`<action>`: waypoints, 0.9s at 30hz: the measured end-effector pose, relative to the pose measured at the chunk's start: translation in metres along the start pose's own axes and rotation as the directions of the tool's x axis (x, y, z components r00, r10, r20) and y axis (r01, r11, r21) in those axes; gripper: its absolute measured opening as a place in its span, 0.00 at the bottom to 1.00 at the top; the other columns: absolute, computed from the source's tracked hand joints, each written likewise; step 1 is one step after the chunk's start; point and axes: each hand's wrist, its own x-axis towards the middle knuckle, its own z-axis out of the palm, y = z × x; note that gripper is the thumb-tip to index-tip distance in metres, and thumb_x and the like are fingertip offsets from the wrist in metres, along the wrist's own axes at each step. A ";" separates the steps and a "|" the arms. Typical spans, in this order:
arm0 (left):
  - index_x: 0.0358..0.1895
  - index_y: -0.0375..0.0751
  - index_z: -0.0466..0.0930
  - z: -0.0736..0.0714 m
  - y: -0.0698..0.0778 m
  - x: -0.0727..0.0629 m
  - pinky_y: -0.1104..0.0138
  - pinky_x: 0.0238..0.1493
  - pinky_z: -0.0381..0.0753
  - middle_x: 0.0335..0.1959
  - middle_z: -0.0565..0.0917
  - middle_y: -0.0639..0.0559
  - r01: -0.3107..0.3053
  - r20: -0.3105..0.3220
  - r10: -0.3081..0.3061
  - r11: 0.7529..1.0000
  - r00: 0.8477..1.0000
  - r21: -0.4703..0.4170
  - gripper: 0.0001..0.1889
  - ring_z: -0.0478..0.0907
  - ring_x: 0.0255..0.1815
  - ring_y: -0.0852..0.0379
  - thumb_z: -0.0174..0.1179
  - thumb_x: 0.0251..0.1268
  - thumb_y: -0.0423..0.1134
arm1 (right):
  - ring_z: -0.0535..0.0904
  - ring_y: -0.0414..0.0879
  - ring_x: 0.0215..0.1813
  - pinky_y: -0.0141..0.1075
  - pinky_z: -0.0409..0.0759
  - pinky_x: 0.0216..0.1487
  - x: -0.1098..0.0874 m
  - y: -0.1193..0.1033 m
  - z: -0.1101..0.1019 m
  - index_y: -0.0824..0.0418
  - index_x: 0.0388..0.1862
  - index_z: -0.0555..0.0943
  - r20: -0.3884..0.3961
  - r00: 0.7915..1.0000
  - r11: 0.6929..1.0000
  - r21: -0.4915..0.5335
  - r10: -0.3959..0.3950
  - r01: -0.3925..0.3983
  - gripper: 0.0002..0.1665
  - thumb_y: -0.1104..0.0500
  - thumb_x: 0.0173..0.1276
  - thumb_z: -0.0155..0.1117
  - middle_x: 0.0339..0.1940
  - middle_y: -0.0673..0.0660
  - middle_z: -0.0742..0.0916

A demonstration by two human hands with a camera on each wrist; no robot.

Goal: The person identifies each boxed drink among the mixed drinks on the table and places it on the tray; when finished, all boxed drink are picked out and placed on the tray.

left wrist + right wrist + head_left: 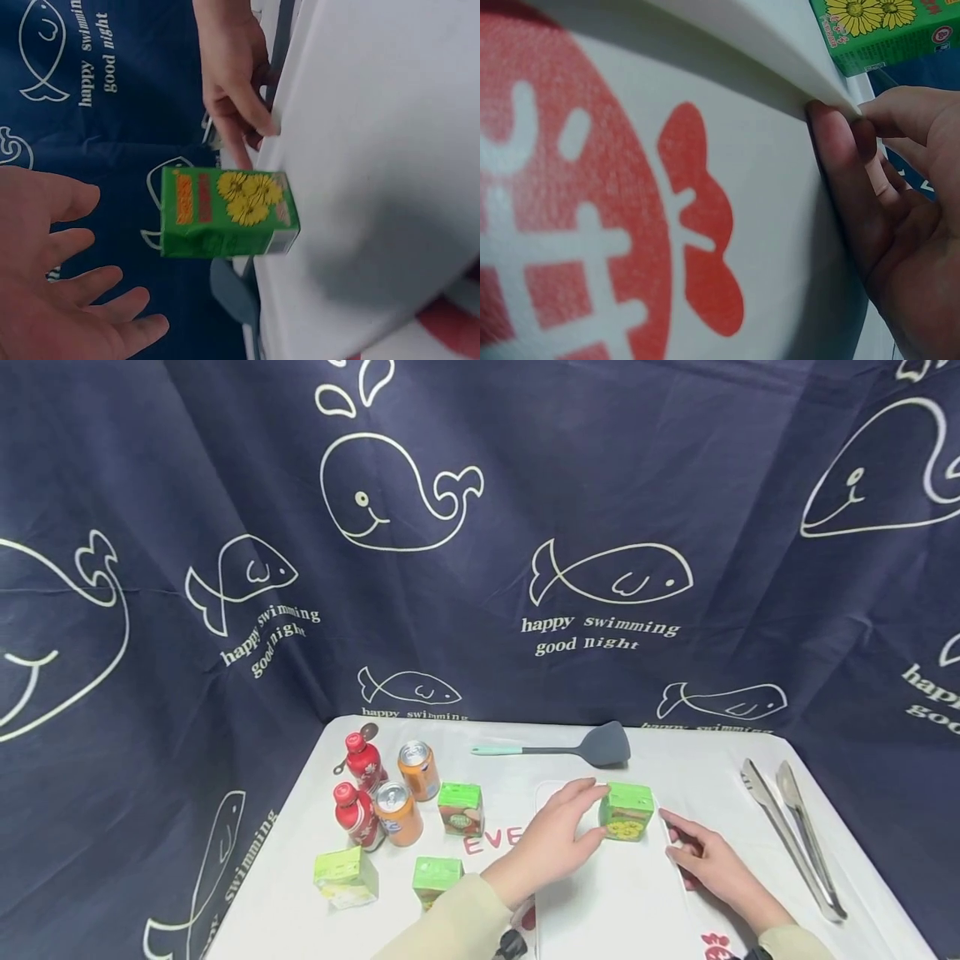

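Observation:
My left hand [549,842] is beside a green drink carton [627,814] with yellow flowers on it. In the left wrist view its fingers are spread, with a gap between them and the carton [229,214]. The carton stands upright on a white tray [607,906], near its far right corner. My right hand [708,856] pinches the tray's right edge between thumb and fingers. In the right wrist view, the fingers [840,146] reach under the lip, over the table's red print.
Left of the tray stand green cartons [461,810], a yellow-green carton [345,877], two orange cans [399,814] and two red bottles [358,814]. A spoon [369,732] lies behind them. A spatula [603,745] lies at the back, metal tongs [795,839] at right.

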 end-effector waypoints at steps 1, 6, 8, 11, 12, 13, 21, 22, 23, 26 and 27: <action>0.78 0.51 0.69 -0.004 -0.001 -0.004 0.60 0.74 0.70 0.77 0.69 0.48 -0.009 0.000 0.009 1.000 1.000 0.009 0.29 0.67 0.76 0.53 0.61 0.76 0.44 | 0.75 0.44 0.22 0.38 0.83 0.23 -0.001 -0.001 0.000 0.70 0.78 0.66 -0.003 1.000 1.000 0.004 0.004 -0.004 0.38 0.67 0.72 0.66 0.45 0.59 0.77; 0.78 0.51 0.68 -0.030 -0.011 -0.022 0.58 0.76 0.68 0.78 0.68 0.47 -0.023 -0.009 0.023 1.000 1.000 0.009 0.29 0.64 0.78 0.53 0.60 0.77 0.43 | 0.74 0.44 0.22 0.38 0.83 0.22 -0.003 -0.001 0.000 0.71 0.78 0.66 -0.011 1.000 1.000 -0.004 -0.006 0.006 0.38 0.67 0.72 0.66 0.44 0.59 0.77; 0.79 0.52 0.67 -0.040 -0.017 -0.030 0.56 0.76 0.68 0.78 0.67 0.48 -0.015 -0.015 0.015 1.000 1.000 0.013 0.29 0.64 0.79 0.52 0.60 0.77 0.43 | 0.74 0.44 0.22 0.38 0.83 0.22 -0.003 -0.001 0.000 0.71 0.78 0.66 -0.014 1.000 1.000 0.001 -0.004 0.004 0.38 0.67 0.72 0.66 0.44 0.59 0.77; 0.78 0.52 0.68 -0.054 -0.026 -0.041 0.53 0.75 0.70 0.79 0.67 0.48 -0.011 -0.027 0.012 0.999 1.000 0.035 0.29 0.63 0.79 0.50 0.60 0.78 0.44 | 0.74 0.44 0.22 0.38 0.83 0.22 -0.002 0.001 -0.001 0.71 0.78 0.66 -0.018 1.000 1.000 0.010 0.000 0.000 0.37 0.68 0.72 0.66 0.44 0.58 0.76; 0.78 0.52 0.68 -0.058 -0.029 -0.045 0.52 0.74 0.71 0.79 0.67 0.48 -0.009 -0.031 0.011 0.999 0.999 0.044 0.29 0.63 0.79 0.50 0.60 0.78 0.44 | 0.75 0.44 0.22 0.39 0.84 0.22 -0.002 0.001 -0.001 0.70 0.78 0.67 -0.022 1.000 1.000 0.016 0.005 -0.005 0.37 0.68 0.72 0.66 0.44 0.58 0.76; 0.78 0.53 0.69 -0.062 -0.031 -0.048 0.51 0.73 0.71 0.79 0.67 0.48 -0.005 -0.035 0.007 0.999 0.999 0.053 0.28 0.63 0.79 0.49 0.60 0.78 0.44 | 0.75 0.44 0.22 0.39 0.84 0.22 -0.002 0.002 -0.001 0.71 0.78 0.66 -0.017 1.000 1.000 0.012 -0.005 0.005 0.37 0.68 0.72 0.65 0.44 0.58 0.76; 0.76 0.50 0.72 -0.081 -0.048 -0.070 0.48 0.73 0.71 0.78 0.68 0.45 -0.002 -0.070 0.010 0.993 0.997 0.120 0.27 0.64 0.78 0.47 0.61 0.76 0.43 | 0.74 0.44 0.22 0.39 0.84 0.22 0.000 0.002 0.000 0.70 0.78 0.66 -0.012 1.000 1.000 0.026 0.005 -0.004 0.38 0.68 0.72 0.66 0.42 0.59 0.76; 0.76 0.50 0.72 -0.083 -0.049 -0.073 0.48 0.74 0.70 0.78 0.68 0.45 0.000 -0.071 0.009 0.992 0.997 0.129 0.27 0.64 0.78 0.47 0.61 0.76 0.44 | 0.74 0.44 0.22 0.39 0.84 0.22 0.000 0.002 0.000 0.70 0.78 0.66 -0.011 1.000 1.000 0.027 0.004 -0.003 0.38 0.68 0.72 0.66 0.42 0.59 0.76; 0.76 0.51 0.72 -0.085 -0.050 -0.076 0.47 0.74 0.70 0.78 0.68 0.45 0.003 -0.071 0.007 0.990 0.997 0.138 0.27 0.64 0.78 0.46 0.61 0.76 0.44 | 0.74 0.44 0.22 0.39 0.84 0.22 0.000 0.002 0.000 0.70 0.78 0.66 -0.009 1.000 1.000 0.026 0.001 0.000 0.38 0.68 0.72 0.66 0.42 0.59 0.76; 0.75 0.52 0.73 -0.091 -0.054 -0.084 0.45 0.74 0.69 0.78 0.68 0.47 0.015 -0.065 -0.005 0.988 0.998 0.154 0.27 0.63 0.79 0.46 0.61 0.77 0.46 | 0.74 0.43 0.22 0.39 0.84 0.22 0.001 0.002 0.000 0.70 0.78 0.66 -0.012 1.000 1.000 0.016 -0.002 0.002 0.37 0.68 0.72 0.66 0.41 0.59 0.76; 0.75 0.52 0.73 -0.094 -0.055 -0.087 0.46 0.75 0.68 0.78 0.68 0.47 0.020 -0.060 -0.011 0.988 0.998 0.153 0.26 0.62 0.79 0.46 0.61 0.77 0.47 | 0.74 0.43 0.22 0.39 0.84 0.22 0.001 0.002 0.000 0.70 0.78 0.66 -0.011 1.000 1.000 0.013 -0.002 0.002 0.37 0.68 0.72 0.66 0.41 0.58 0.76</action>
